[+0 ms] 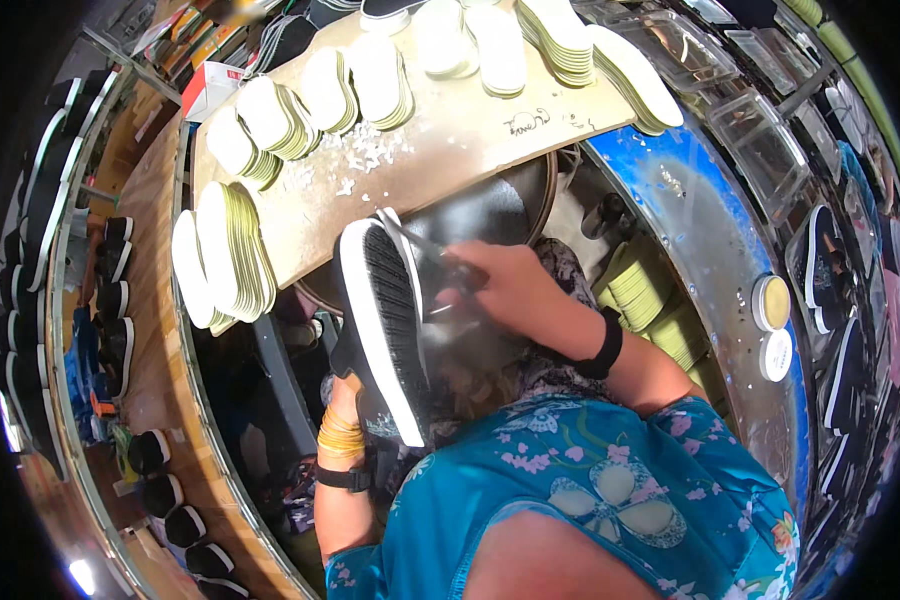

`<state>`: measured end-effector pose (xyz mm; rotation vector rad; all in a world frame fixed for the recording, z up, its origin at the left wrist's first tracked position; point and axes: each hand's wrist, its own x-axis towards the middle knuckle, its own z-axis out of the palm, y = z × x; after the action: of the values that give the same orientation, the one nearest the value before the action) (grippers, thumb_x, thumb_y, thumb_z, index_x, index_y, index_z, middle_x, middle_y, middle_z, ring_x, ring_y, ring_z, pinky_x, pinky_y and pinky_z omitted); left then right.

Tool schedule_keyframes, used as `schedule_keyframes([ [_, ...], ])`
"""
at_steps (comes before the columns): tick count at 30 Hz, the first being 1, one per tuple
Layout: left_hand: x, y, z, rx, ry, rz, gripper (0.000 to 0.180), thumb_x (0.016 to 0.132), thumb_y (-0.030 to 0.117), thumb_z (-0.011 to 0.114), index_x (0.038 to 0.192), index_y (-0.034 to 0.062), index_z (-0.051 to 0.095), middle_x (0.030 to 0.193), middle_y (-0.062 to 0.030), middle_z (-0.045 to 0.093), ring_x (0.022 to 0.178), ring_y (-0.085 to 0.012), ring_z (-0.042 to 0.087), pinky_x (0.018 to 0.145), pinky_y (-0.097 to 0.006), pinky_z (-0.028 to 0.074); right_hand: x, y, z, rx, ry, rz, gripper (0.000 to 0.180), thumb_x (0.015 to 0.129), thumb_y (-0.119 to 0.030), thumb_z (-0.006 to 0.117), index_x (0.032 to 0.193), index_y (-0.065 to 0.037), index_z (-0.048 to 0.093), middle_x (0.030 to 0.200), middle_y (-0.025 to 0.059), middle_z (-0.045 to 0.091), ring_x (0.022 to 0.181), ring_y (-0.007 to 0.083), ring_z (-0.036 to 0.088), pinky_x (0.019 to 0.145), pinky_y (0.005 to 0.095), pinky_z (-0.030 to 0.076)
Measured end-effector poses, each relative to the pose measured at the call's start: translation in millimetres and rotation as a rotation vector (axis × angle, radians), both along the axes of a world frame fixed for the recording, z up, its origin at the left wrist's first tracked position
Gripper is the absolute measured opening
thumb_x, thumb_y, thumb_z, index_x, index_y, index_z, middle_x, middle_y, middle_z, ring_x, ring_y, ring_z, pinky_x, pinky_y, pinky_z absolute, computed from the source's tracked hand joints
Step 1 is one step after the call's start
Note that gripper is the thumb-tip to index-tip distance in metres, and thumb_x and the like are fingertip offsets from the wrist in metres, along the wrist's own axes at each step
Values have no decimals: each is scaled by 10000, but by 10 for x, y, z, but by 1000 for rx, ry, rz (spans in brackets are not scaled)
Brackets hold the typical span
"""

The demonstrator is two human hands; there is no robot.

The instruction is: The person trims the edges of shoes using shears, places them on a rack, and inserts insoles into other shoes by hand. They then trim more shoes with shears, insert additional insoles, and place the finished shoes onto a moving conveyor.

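A black shoe with a thick white sole edge and a ribbed black bottom (pixel 385 310) is held up in front of me, sole toward my right. My left hand (pixel 344 392) holds it from below and behind; its fingers are hidden by the shoe. A white strip (pixel 402 245) stands off the sole's edge near the toe. My right hand (pixel 485 285), smeared by motion, is closed around a dark metal tool that looks like scissors (pixel 432 244), its tip near that strip.
A pale board (pixel 440 150) ahead bears stacks of cream insoles (pixel 235 250) and white scraps (pixel 370 152). To the right is a blue-edged metal table (pixel 710 230) with two round tins (pixel 771 303). Finished-looking black shoes (pixel 185 525) line shelves at left. Yellow-green insole stacks (pixel 650 290) lie below.
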<state>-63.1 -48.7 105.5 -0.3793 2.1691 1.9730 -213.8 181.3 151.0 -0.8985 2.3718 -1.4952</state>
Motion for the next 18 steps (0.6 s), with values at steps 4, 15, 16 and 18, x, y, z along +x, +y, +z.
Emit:
schedule_keyframes([
  [4, 76, 141, 175, 730, -198, 391, 346, 932, 206, 436, 1210, 3, 471, 1126, -93, 567, 998, -188, 546, 887, -313, 454, -232, 463, -70, 68, 110, -285, 428, 727, -271, 703, 1063, -33, 586, 847, 171, 637, 798, 318, 623, 705, 338, 487],
  [15, 85, 22, 17, 1066, -34, 428, 387, 918, 246, 456, 1238, 28, 462, 1164, -117, 559, 1011, -217, 564, 890, -334, 463, -618, 3339, -880, 1155, 28, -959, 341, 732, -177, 573, 1045, -41, 575, 960, 246, 606, 929, 406, 571, 798, 456, 461],
  [16, 51, 18, -12, 1098, -23, 418, 391, 917, 249, 458, 1241, 30, 461, 1167, -119, 558, 1012, -220, 565, 890, -336, 464, -639, 3345, -864, 1158, 27, -962, 341, 732, -177, 573, 1045, -41, 575, 960, 246, 606, 929, 406, 571, 798, 456, 461],
  [18, -23, 18, -63, 1160, 2, 399, 400, 914, 257, 462, 1246, 35, 459, 1175, -124, 556, 1015, -226, 569, 891, -340, 466, -735, 3286, -763, 1328, -87, -893, 349, 740, -199, 549, 1049, -40, 576, 1000, 246, 596, 951, 390, 572, 804, 456, 462],
])
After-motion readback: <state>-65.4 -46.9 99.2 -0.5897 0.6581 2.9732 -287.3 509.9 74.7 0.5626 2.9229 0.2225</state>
